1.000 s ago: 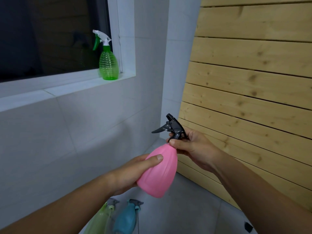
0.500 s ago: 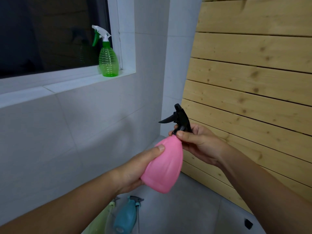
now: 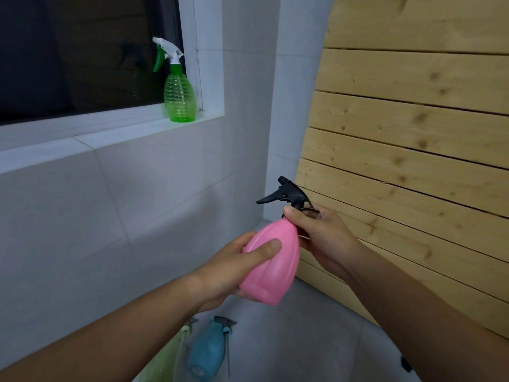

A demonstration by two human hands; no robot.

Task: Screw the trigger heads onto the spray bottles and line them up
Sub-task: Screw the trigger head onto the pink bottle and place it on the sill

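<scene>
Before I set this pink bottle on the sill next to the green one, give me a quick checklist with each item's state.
1. Bottle body held: ok, left hand wraps the pink bottle.
2. Head gripped at the collar: ok, right hand pinches below the black trigger head.
3. Head screwed fully tight: cannot tell, the thumb hides the collar.
4. Room on the windowsill left of the green bottle: ok.
5. All bottles finished: not ok, a blue bottle and a pale green one lie on the floor.
</scene>
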